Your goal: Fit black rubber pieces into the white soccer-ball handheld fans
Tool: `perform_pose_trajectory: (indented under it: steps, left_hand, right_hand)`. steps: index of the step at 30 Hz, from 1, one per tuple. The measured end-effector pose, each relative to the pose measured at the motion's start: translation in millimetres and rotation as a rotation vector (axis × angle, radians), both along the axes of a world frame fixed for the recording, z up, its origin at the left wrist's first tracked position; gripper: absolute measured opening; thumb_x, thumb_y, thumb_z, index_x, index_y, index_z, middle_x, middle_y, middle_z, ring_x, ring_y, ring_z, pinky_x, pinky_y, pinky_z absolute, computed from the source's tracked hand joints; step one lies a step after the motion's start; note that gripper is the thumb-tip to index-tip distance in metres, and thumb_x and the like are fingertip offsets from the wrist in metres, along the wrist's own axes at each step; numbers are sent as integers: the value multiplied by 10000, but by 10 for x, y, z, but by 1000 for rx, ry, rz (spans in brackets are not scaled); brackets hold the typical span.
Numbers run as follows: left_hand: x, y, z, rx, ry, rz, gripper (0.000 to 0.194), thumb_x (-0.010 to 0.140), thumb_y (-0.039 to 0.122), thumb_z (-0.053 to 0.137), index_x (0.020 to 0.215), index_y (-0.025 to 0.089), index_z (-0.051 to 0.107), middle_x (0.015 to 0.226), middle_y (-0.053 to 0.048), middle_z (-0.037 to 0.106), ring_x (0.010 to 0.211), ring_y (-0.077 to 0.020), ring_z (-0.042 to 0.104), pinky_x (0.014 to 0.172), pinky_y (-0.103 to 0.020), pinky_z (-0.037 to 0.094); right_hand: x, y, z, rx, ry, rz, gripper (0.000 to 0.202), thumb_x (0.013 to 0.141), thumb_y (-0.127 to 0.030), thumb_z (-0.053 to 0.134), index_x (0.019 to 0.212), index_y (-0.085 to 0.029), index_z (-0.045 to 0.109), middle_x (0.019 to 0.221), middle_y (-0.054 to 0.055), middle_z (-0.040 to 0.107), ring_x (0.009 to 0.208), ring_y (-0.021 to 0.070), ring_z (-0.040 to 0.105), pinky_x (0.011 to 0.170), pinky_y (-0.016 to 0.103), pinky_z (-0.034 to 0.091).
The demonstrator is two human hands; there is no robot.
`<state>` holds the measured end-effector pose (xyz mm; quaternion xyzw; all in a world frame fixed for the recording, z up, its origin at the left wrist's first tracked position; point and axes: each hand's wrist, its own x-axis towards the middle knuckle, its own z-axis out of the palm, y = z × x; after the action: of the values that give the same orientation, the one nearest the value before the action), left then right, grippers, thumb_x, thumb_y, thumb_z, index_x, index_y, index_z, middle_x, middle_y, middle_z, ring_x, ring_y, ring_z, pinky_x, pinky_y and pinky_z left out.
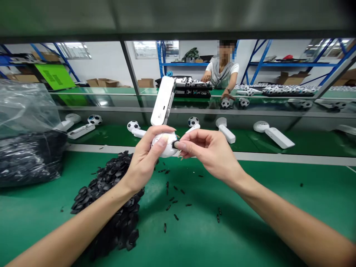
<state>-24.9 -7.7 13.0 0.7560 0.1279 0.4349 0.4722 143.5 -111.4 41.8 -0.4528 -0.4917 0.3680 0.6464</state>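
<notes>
A white device [163,102] with a long body and a round end is held up in front of me. My left hand [146,157] is wrapped round its round end, the thumb lying on top and the long body pointing up. At the right edge of that round end, my right hand [205,150] pinches a small black piece [175,144], which touches the device. Below and left of the hands, a large heap of black pieces [111,189] lies on the green table [200,230], partly behind my left forearm. Several small dark slivers [176,217] are scattered right of the heap.
A clear plastic bag [30,148] of black pieces stands at the left. Beyond the table edge, several white devices with round or football-patterned ends [278,137] lie on a green belt [244,142]. Across it, a person [222,74] reaches toward a football-patterned piece [225,103].
</notes>
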Motion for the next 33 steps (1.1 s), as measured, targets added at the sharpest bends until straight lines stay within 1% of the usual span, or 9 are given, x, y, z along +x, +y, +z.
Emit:
perform_pose_trajectory:
  steps: [4,10,16,20,22,25,28,30,33]
  left_hand:
    - [11,-27,35,82,16,38,288,1065,515,573,1199,310,726,1202,-59,671,1016,-223,634,819,-311,522]
    - [63,-141,72,227,13,166,343,840,467,882,1037,244,711,1079,-58,722,897,-198,670,728,-281,538]
    - [95,-160,24,130,-46,145,430,743,528,947,946,224,720,1022,-66,732,834,-190,674,693,-274,549]
    - [105,-166,12,34,-70,85,409,722,478,970,919,217,725,1012,-59,730,762,-164,653,614,-251,532]
    - [109,-173,18,-8,-77,52,369,736,433,967,910,219,722,994,-49,728,746,-156,648,601,-245,534]
    - [111,-175,36,-42,-82,66,334,748,395,962,889,222,714,954,-36,728,761,-158,659,622,-245,538]
    - [109,-167,39,-94,-80,93,319,786,418,931,908,230,705,918,-23,720,644,-129,610,536,-240,476]
    - [114,-168,26,-118,-85,84,330,787,437,926,917,232,702,925,-21,725,598,-116,580,519,-246,461]
    - [132,-193,3,-108,-92,70,344,741,413,959,886,230,707,869,-13,722,638,-131,589,553,-248,478]
  right_hand:
    - [-4,-46,-12,-12,-100,-16,308,767,-424,940,778,-171,765,717,11,747,666,160,701,655,286,593]
    - [-28,-149,-21,-2,-318,-68,41,881,-213,754,862,-192,783,822,6,792,745,175,719,676,283,541]
    - [-66,-219,-14,15,-398,-62,69,928,-212,735,894,-204,795,845,-4,807,736,176,733,651,277,523]
    - [-71,-250,34,-33,-386,-21,107,949,-227,725,906,-220,823,853,-4,816,761,183,744,660,277,531]
    - [-21,-258,76,-64,-372,28,137,969,-234,704,918,-219,830,868,4,822,793,188,760,708,285,569]
    - [123,-233,123,-122,-332,202,168,1003,-289,677,1000,-196,817,923,35,823,864,205,789,791,316,635]
    - [233,-155,102,-136,-271,196,339,1002,-387,711,1286,-202,713,1238,91,781,1137,245,760,898,362,662]
    - [228,-88,54,-146,-227,171,578,964,-455,771,1465,-232,588,1532,123,626,1376,276,639,1054,413,622]
    - [130,0,-22,-162,-139,374,825,869,-504,871,1556,-240,497,1669,117,494,1476,298,553,1189,431,540]
